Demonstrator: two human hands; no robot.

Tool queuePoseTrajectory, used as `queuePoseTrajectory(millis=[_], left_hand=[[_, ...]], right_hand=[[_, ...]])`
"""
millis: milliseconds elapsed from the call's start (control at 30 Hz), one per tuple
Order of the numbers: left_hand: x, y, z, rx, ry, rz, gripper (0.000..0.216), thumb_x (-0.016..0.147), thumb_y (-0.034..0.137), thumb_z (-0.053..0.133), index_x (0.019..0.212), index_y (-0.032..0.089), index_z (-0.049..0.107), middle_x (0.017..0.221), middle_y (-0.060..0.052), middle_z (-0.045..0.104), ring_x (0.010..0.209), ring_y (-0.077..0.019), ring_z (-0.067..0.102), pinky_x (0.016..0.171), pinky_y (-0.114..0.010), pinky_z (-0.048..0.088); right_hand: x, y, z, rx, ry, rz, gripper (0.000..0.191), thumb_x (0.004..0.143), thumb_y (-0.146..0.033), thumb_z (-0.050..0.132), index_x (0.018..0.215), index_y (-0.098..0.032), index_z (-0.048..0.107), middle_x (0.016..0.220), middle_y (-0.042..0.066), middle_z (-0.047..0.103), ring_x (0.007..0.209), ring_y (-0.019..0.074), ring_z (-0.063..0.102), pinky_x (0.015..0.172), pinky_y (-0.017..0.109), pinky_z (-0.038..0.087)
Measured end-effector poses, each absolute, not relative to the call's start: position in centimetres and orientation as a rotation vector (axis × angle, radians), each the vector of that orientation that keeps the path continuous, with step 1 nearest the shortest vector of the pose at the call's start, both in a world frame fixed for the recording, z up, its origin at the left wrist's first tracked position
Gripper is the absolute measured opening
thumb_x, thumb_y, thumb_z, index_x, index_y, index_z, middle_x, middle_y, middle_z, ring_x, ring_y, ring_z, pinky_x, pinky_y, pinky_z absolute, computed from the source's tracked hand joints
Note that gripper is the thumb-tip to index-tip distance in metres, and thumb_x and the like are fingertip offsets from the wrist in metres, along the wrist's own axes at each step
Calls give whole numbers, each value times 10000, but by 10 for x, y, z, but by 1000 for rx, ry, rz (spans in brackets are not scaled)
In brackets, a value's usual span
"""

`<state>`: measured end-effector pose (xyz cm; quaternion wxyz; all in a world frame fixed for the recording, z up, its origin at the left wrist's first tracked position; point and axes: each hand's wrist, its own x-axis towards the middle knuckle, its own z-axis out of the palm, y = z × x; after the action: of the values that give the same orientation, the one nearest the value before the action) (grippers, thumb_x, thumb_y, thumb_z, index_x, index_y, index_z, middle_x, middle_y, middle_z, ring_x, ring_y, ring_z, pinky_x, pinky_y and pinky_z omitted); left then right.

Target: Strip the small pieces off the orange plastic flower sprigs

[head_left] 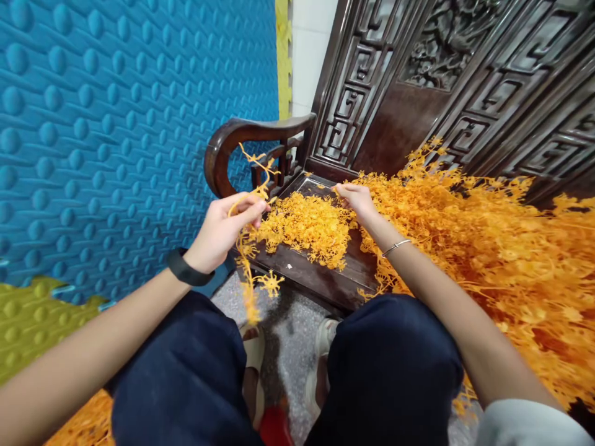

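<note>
My left hand (227, 226) is closed around a thin orange artificial flower sprig (250, 291). One end of the sprig curls up above the fingers, and the other dangles below with small star-like flowers. Over the far right side of a small pile of loose orange flower pieces (311, 223), my right hand (357, 199) is pinched. A small orange piece shows at its fingertips; its exact shape is too small to make out. The pile lies on a dark wooden bench seat (309, 266), between my two hands.
A large heap of orange flower sprigs (502, 248) fills the right side. The bench's curved armrest (227, 139) stands beyond my left hand, and its carved backrest (381, 130) rises behind. Blue foam matting (116, 136) is at left. My knees are close to the seat.
</note>
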<state>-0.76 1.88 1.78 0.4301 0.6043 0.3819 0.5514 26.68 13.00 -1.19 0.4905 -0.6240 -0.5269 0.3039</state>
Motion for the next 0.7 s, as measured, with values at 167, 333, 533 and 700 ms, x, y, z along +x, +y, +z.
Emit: queuePoseTrajectory(millis=[167,333,533,700], left_hand=[[0,23,10,1631,1007,1160,155,774,258,615,674,140,623,562,20,542,568,-90,480,596,-222,368],[6,24,11,1664,1009,1118,171,793,264,602,680,137,621,552,25,538,577,-90,478,610,-220,356],[7,24,11,1666,996,1085,192,789,296,603,677,140,615,580,13,551,613,-109,500,612,-230,356],[12,21,15,1725,992,1062,165,780,286,606,710,138,620,589,24,548,588,-100,495,595,-224,363]], right_hand=[[256,128,-20,-1498,-1352,767,86,652,-188,671,703,-122,692,622,-8,612,535,75,453,551,219,360],[258,121,-21,-1526,-1319,883,99,652,-87,608,728,-112,667,577,-9,575,506,75,485,548,224,395],[258,115,-21,-1491,-1311,1023,309,679,-86,618,987,-117,621,661,7,613,571,100,594,547,216,439],[250,103,-11,-1406,-1391,1108,258,680,-146,652,937,-135,644,787,50,664,637,112,622,576,225,462]])
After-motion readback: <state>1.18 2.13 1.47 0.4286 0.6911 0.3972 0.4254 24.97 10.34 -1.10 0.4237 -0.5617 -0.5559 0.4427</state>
